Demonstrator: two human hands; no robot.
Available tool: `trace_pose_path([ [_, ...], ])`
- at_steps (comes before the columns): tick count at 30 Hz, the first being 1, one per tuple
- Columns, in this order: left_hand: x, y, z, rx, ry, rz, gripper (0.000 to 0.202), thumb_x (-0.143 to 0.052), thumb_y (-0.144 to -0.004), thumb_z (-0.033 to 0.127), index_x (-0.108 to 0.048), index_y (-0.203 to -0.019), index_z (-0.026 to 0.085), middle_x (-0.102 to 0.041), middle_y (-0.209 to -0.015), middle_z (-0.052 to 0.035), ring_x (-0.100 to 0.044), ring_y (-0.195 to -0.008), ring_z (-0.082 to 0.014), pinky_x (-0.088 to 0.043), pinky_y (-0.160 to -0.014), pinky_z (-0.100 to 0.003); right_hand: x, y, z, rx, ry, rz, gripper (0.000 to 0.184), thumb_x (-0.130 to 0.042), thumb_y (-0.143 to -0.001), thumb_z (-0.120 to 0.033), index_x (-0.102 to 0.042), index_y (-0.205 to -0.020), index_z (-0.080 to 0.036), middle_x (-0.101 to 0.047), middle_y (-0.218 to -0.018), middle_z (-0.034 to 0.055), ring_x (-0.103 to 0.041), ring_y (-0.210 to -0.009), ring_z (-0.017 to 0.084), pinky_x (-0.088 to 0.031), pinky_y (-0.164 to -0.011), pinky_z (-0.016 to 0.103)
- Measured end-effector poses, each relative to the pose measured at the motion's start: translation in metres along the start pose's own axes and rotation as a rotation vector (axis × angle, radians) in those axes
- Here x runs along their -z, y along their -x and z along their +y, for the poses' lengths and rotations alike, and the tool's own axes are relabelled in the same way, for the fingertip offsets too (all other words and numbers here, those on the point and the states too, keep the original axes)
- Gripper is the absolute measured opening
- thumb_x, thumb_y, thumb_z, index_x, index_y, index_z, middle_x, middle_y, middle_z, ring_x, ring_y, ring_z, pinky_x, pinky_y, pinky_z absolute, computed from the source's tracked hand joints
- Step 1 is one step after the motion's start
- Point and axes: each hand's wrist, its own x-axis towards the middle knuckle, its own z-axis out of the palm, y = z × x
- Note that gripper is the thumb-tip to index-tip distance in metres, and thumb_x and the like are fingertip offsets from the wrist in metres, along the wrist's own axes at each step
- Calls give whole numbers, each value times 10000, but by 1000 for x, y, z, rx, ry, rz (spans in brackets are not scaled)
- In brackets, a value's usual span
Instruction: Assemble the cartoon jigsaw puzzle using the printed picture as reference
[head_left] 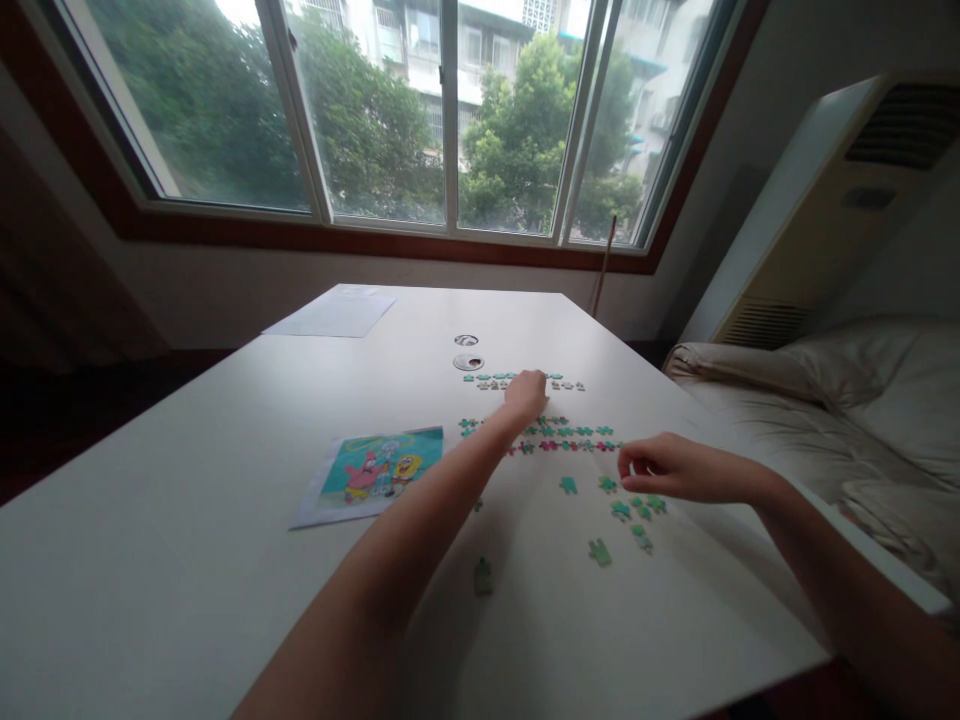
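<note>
My left hand (527, 393) reaches out over the rows of jigsaw puzzle pieces (571, 447), its fingers curled down and mostly hidden behind the hand. Whatever it pinches cannot be seen. Closer to me on the right, my right hand (664, 467) hovers by the loose green puzzle pieces (620, 511), thumb and fingers bent toward each other. I cannot make out anything between them. More loose pieces lie nearby, including a green piece (599, 552) and a darker piece (482, 577) beside my left forearm. A cartoon picture sheet (382, 468) lies left of that forearm, which partly covers it.
Two small round items (469, 362) lie beyond the rows on the white table (187, 520). A white paper sheet (330, 314) rests at the far left corner. To the right stand a pale sofa (780, 400) and a tall air conditioner (810, 190). Windows are behind.
</note>
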Motion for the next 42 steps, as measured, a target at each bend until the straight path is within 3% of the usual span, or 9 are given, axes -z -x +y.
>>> trace_pose_path([
  [5,13,5,-13,-78,82,-82,290,-515,-880,292,-514,-1131,148,-538,-1125,-86,-563,-944,-202,-488,-786,-396,0,-4,4,20,-47,51,306,-470,-822,-439,-603,-831,-163,-560,-667,13,-486,-588,115,-367,-554,216],
  [10,24,27,-16,-213,232,-111,273,-514,-881,294,-526,-1109,145,-550,-1102,-80,-570,-923,-195,-493,-775,-389,-4,-15,-1,33,-83,187,320,-464,-821,-447,-607,-817,-161,-545,-634,4,-467,-568,109,-359,-538,220],
  [15,32,54,-13,-401,457,-110,146,-533,-848,203,-618,-928,115,-655,-823,-44,-618,-758,-135,-500,-685,-259,-11,-32,-3,9,-139,464,318,-490,-806,-450,-622,-866,-167,-566,-653,5,-436,-549,99,-349,-527,224],
  [18,37,68,-12,-469,566,-101,155,-568,-802,196,-606,-924,108,-673,-778,-45,-629,-703,-122,-491,-617,-214,-15,-39,-5,11,-225,507,346,-500,-801,-471,-631,-885,-162,-566,-637,0,-404,-514,87,-318,-485,216],
  [25,42,90,-6,-538,667,-121,172,-603,-761,180,-558,-913,112,-675,-729,-41,-636,-638,-115,-482,-542,-197,-21,-41,-20,105,-339,470,327,-543,-782,-456,-623,-748,-141,-471,-568,-25,-358,-505,75,-289,-467,212],
  [31,51,115,-8,-578,578,-51,198,-631,-747,205,-591,-926,130,-658,-745,-23,-598,-648,-108,-458,-603,-222,-14,-31,-27,106,-228,316,264,-547,-769,-395,-622,-727,-145,-541,-606,-6,-423,-550,89,-338,-527,217],
  [34,57,138,-27,-612,367,26,148,-585,-791,207,-607,-925,146,-639,-764,-26,-565,-638,-117,-444,-629,-250,-6,-18,-23,22,-106,257,262,-532,-769,-385,-623,-706,-148,-570,-632,8,-448,-570,103,-343,-549,228],
  [37,57,166,-55,-578,107,87,136,-523,-838,192,-607,-942,170,-627,-897,-56,-571,-787,-162,-453,-688,-279,-1,-2,-15,-78,-63,182,287,-510,-779,-403,-616,-703,-148,-560,-627,12,-457,-575,114,-342,-546,232],
  [42,42,204,-89,-530,-21,192,217,-406,-880,134,-618,-915,165,-618,-860,-63,-544,-808,-178,-457,-686,-295,-6,22,4,-135,-84,8,303,-511,-771,-434,-621,-727,-155,-557,-655,20,-478,-611,136,-364,-563,238],
])
